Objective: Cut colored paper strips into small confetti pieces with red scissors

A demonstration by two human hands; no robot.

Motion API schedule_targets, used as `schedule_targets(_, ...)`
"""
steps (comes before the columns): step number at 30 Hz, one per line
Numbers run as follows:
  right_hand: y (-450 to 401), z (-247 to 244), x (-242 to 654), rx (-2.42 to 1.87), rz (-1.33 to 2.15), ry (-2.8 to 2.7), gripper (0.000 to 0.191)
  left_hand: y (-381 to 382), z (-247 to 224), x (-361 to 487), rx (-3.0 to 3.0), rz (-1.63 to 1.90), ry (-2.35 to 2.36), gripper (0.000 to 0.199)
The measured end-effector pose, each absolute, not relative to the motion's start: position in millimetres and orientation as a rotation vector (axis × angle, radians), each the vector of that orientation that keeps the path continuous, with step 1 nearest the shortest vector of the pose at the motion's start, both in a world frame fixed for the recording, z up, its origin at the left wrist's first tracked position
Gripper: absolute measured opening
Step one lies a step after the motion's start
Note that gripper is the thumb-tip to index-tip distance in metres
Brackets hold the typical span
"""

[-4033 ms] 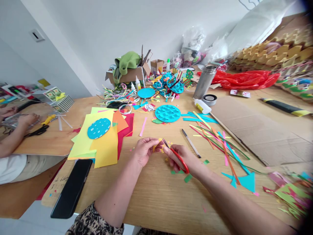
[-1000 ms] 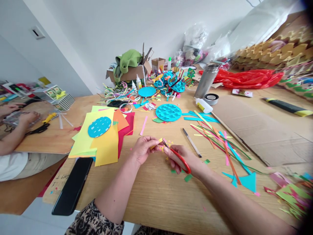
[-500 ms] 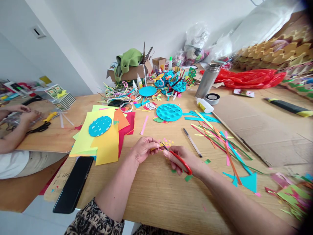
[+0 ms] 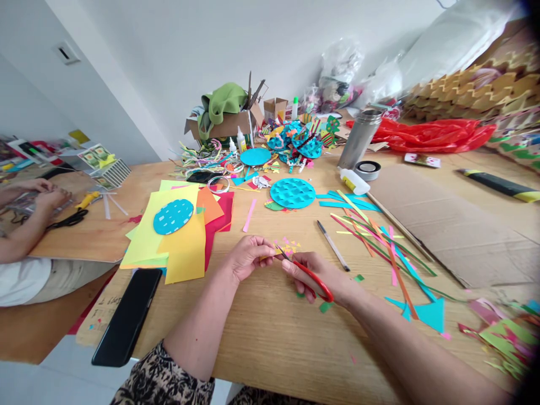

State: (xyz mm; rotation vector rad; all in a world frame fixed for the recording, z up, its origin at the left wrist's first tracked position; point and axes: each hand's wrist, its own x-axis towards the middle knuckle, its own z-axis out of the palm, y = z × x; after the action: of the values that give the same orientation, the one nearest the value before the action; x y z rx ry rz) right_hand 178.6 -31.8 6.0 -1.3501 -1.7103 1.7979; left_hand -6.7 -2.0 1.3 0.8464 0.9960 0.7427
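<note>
Shows, on the left, a black phone (image 4: 126, 318) reaching the front edge of the table (image 4: 248, 365), then a speckled blue oval (image 4: 173, 217) flat on yellow sheets (image 4: 141, 242) and, behind, a cardboard box (image 4: 236, 125) with green cloth (image 4: 223, 103) spilling over its rim. Pinches a small yellow paper piece (image 4: 277, 252) with the left hand (image 4: 247, 259), leaves bare wood (image 4: 278, 332) between the forearms (image 4: 206, 320), and curls the right hand (image 4: 328, 277) around red-handled scissors (image 4: 313, 275), blades close by, contact too small to tell. Displays, at right, a metal flask (image 4: 360, 140), crossed thin paper strips (image 4: 395, 264) and a creased cardboard sheet (image 4: 439, 219).
</note>
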Motion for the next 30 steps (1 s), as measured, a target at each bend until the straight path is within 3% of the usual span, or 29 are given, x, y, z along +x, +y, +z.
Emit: schedule_targets(30, -32.3, 9.7, 176.0, -1.456, 1.726, -1.76, 0.044, -2.2, 2.6, -6.5, 0.856, 0.709, 1.018, 0.012)
